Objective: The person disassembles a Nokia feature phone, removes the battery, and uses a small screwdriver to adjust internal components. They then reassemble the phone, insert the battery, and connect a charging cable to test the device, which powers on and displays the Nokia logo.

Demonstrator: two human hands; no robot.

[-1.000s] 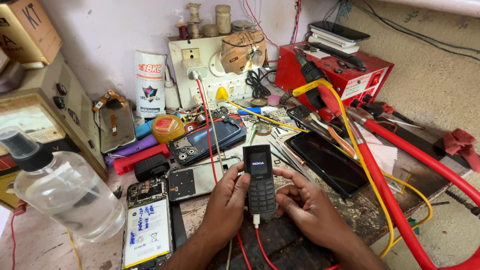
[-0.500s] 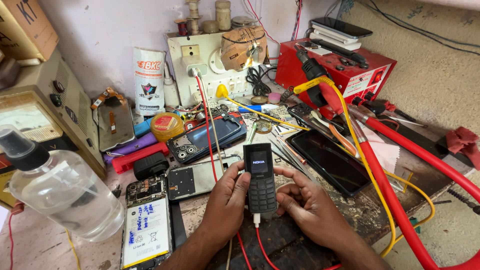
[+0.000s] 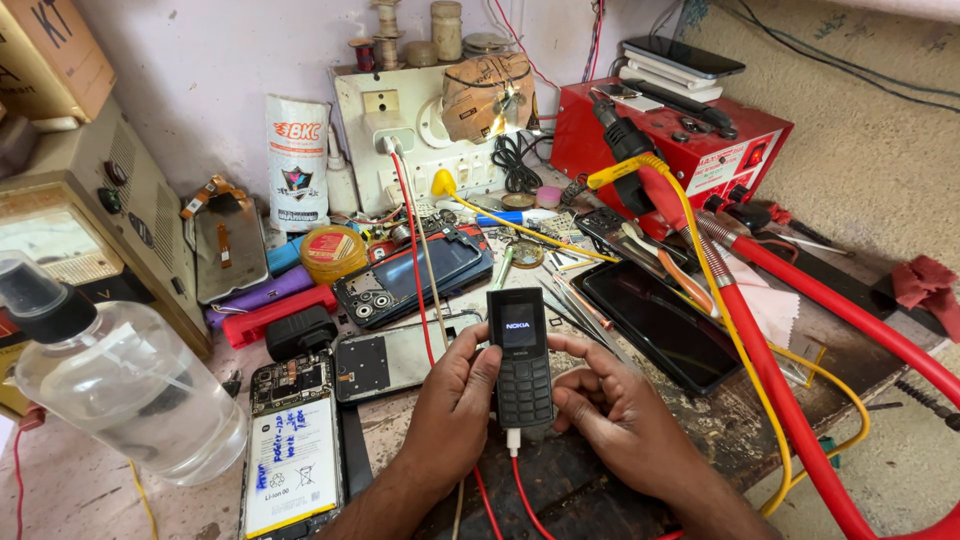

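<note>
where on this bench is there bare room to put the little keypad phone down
Bare room is scarce. One patch is the dark worktop just below the black keypad phone, between the left hand and right hand, crossed by a red cable. Another is the pale surface beneath the clear plastic bottle. Beyond the phone it is crowded with opened phones and tools.

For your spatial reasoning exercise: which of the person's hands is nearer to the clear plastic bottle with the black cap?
Left. The left hand grips the keypad phone on the side facing the clear plastic bottle, at the bench's left edge. The right hand holds the phone's far side, farther away.
</note>
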